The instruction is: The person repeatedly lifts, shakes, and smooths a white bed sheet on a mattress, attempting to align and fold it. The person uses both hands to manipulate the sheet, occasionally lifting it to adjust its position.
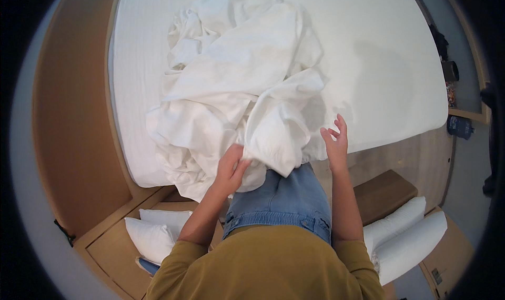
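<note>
A large crumpled white sheet (236, 68) lies heaped on the white mattress (384, 63), its near edge hanging toward my jeans. My left hand (232, 169) is closed on a fold at the heap's near side, with thumb and fingers gripping the cloth. To the right of the heap, my right hand (335, 140) is raised with its fingers apart and slightly curled, and nothing is in it. A pointed corner of the sheet hangs between my two hands.
A brown headboard panel (79, 105) runs along the left. White pillows (152, 239) lie on a wooden cabinet at lower left, and more pillows (410, 242) at lower right beside a brown bench (386, 194). A blue water jug (460, 127) stands by the right wall.
</note>
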`<action>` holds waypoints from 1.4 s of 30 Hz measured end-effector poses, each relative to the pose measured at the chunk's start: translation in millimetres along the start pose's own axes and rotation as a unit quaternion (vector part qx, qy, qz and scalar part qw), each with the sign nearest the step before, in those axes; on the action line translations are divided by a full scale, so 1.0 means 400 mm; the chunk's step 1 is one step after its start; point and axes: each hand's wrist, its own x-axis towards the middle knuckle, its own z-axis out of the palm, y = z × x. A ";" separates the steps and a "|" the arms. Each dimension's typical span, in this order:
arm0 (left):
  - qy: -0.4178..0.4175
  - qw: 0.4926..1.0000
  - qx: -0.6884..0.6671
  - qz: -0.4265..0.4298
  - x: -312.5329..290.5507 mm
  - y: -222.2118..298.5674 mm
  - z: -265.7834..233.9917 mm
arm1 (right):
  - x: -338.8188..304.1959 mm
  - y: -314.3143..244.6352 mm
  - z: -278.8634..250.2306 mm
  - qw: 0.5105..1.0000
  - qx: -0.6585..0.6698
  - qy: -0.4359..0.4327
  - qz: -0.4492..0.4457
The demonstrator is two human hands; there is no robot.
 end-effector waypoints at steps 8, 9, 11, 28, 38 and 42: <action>0.188 0.934 -0.297 0.058 -0.103 0.181 -0.081 | -0.006 -0.038 0.155 0.967 0.026 -0.183 -0.173; 0.218 0.917 -0.329 0.061 -0.112 0.198 -0.085 | 0.005 -0.039 0.166 0.951 0.002 -0.208 -0.229; 0.272 0.894 -0.348 0.075 -0.126 0.234 -0.095 | 0.029 -0.054 0.171 0.909 -0.045 -0.251 -0.329; 0.435 0.796 -0.407 0.107 -0.041 0.632 0.035 | 0.138 -0.653 -0.429 0.878 0.415 -0.051 -0.233; 0.443 0.570 -0.691 0.026 0.098 0.487 0.048 | 0.421 -0.681 -0.141 0.857 0.265 -0.397 -0.196; 0.508 0.580 -0.634 -0.054 0.090 0.436 0.057 | 0.366 -0.537 -0.095 0.912 0.055 -0.298 -0.276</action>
